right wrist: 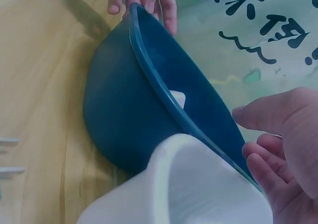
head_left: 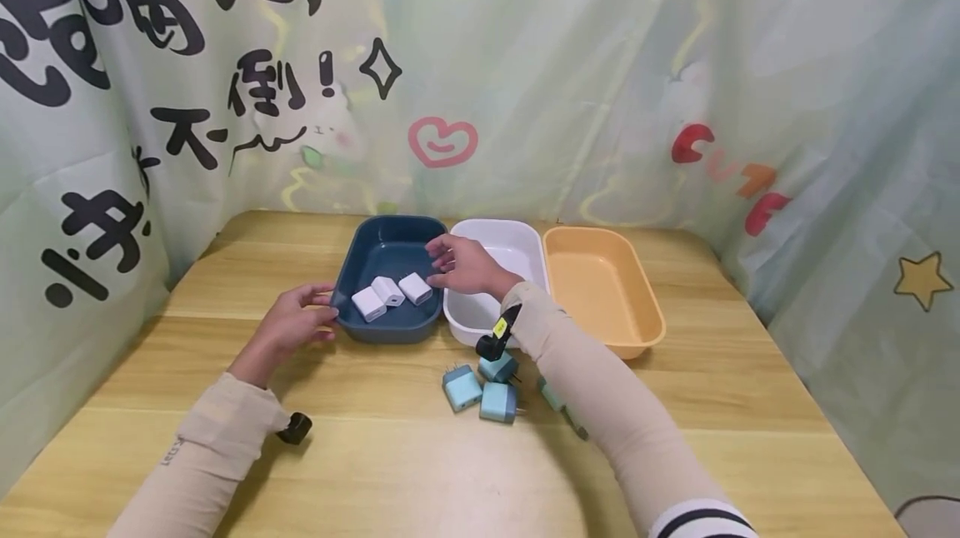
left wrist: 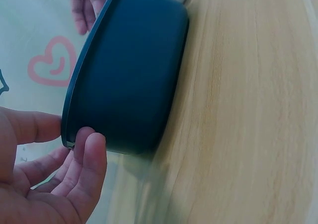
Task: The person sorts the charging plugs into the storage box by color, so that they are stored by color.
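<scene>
Three white charger plugs lie in the near half of the dark blue tray. At that tray's left side, my left hand holds the rim; the left wrist view shows its fingers around the corner of the rim. My right hand hovers over the edge between the blue tray and the white tray. In the right wrist view its thumb and curled fingers stand apart, with nothing between them. One white plug shows inside the blue tray there.
An orange tray stands right of the white one. In front of the trays lie three light blue plugs with prongs showing. Green plugs sit partly hidden behind my right forearm. A printed curtain hangs behind the wooden table.
</scene>
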The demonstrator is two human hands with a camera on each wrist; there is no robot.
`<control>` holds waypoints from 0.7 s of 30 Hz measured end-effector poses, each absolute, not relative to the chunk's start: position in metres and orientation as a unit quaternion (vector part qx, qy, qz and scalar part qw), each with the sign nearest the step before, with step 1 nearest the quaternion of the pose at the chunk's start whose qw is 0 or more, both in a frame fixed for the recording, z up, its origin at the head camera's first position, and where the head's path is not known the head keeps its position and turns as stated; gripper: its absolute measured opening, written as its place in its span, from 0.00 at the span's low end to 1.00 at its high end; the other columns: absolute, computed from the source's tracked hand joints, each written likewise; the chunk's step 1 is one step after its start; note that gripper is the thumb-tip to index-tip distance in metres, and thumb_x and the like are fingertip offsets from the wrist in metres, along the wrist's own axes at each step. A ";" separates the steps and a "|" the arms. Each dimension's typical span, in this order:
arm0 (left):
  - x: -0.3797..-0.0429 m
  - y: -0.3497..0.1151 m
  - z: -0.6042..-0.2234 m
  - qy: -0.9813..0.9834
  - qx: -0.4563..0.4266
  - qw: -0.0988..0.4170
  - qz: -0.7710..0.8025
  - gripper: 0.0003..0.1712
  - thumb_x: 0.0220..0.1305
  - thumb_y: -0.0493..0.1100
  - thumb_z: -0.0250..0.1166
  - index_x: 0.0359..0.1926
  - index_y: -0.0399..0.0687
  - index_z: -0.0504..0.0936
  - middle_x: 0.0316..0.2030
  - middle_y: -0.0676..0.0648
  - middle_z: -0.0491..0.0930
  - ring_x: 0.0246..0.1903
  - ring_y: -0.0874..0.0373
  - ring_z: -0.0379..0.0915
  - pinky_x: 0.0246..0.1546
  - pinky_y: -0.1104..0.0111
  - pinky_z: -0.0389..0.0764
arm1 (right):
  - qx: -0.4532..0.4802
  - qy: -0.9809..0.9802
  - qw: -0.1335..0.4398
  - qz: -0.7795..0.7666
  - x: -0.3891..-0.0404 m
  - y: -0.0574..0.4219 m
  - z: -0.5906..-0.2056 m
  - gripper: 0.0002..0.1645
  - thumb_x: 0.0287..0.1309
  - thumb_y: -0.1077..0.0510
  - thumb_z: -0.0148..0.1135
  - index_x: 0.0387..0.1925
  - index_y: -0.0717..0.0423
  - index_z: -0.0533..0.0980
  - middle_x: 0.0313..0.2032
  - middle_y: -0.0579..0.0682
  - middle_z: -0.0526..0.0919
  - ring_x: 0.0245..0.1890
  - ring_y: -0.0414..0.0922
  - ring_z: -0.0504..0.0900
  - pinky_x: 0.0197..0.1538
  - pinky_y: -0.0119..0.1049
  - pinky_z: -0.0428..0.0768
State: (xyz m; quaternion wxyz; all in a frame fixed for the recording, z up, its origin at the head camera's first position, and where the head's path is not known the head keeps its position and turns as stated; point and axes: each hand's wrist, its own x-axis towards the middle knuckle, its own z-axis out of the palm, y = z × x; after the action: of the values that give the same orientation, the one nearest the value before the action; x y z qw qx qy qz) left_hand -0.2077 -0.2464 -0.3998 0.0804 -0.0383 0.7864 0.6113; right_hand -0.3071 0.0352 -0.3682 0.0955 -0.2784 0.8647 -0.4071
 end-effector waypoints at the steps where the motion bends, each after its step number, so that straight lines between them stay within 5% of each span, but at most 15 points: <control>1: -0.208 -0.247 -0.399 0.787 -0.039 0.080 0.610 0.31 0.67 0.29 0.55 0.69 0.30 0.59 0.58 0.29 0.63 0.35 0.54 0.78 0.36 0.65 0.84 | -0.280 0.863 0.096 -0.410 -0.306 0.037 -0.367 0.32 0.53 0.64 0.70 0.59 0.66 0.70 0.55 0.62 0.76 0.49 0.49 0.79 0.54 0.34 0.78; 21: -0.208 -0.246 -0.397 0.788 -0.034 0.084 0.609 0.31 0.67 0.29 0.55 0.69 0.30 0.58 0.58 0.29 0.62 0.36 0.52 0.77 0.34 0.67 0.84 | -0.309 0.857 0.098 -0.401 -0.266 0.087 -0.362 0.31 0.50 0.64 0.73 0.56 0.63 0.72 0.51 0.54 0.78 0.48 0.47 0.80 0.53 0.37 0.79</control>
State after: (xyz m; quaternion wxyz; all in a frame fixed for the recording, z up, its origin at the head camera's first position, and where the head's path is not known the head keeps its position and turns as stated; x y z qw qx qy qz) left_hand -0.2079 -0.2456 -0.3966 0.0836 -0.0337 0.7879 0.6092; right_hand -0.2657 0.0869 -0.3620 0.0978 -0.3092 0.8568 -0.4010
